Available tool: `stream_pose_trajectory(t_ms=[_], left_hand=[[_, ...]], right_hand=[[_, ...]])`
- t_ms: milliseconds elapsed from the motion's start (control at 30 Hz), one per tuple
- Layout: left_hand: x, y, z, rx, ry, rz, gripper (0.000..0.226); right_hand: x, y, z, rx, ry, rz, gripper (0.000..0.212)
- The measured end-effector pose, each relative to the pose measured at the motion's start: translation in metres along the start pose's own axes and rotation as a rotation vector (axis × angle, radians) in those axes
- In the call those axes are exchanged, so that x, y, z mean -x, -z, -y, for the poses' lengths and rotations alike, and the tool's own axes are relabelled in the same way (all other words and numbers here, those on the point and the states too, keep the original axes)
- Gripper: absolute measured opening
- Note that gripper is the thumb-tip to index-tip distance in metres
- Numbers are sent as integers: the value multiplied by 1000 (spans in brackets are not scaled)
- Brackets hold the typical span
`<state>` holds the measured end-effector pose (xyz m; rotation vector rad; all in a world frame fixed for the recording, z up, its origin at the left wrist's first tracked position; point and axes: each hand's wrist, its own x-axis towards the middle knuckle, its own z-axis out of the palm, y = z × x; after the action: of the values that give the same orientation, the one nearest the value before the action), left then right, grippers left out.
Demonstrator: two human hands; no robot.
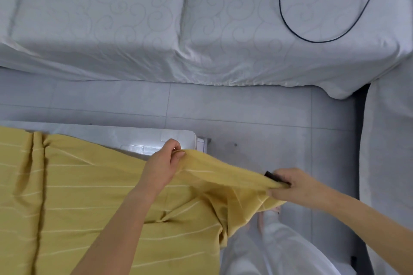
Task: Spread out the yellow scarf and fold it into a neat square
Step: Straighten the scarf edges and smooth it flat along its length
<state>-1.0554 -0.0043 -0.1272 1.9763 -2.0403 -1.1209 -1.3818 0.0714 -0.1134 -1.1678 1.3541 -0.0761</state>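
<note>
The yellow scarf (89, 196), with thin pale stripes, lies spread over a white table (134, 138) across the lower left. A long crease runs down its left side. Its right end is lifted off the table and stretched taut between both hands. My left hand (164, 166) pinches the scarf's upper edge near the table's far right corner. My right hand (288, 184) grips the bunched corner out past the table, over the floor, where a small black tag (273, 177) shows at my fingers. Loose cloth hangs in folds below the stretched edge.
A bed with a white swirl-patterned cover (201, 29) fills the far side, a black cable (324, 6) looped on it. Grey floor tiles (245, 109) separate it from the table. A white covered piece (388, 152) stands at right. My legs in pale trousers (279, 248) are below.
</note>
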Motion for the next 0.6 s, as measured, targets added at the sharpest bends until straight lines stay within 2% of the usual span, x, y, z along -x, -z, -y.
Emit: stream_pose_trajectory(t_ms=[67,133,233,367,433,533,600], left_hand=[[-3,1,1,-45,7,-5,13],[-6,0,1,-87,1,-2,12],[-10,-4,3,-115,10,-10,15],[-12,-11,3,-159,31,1,16],[-13,-12,4,-155,48,-14,16],[-13,-12,3,-154,75,-34,17],[-13,-16,1,-174,56,-31,17]], right_hand=[[7,6,-5,-130,-58,181,36],[13,11,-10,-160,-23,252,38],[12,18,-14,-121,86,93,36],[11,23,-10,-101,72,-92,34],[9,23,-18,-23,55,-140,35],[5,28,-34,135,-2,-251,24],[-2,28,-42,220,-77,-262,20]])
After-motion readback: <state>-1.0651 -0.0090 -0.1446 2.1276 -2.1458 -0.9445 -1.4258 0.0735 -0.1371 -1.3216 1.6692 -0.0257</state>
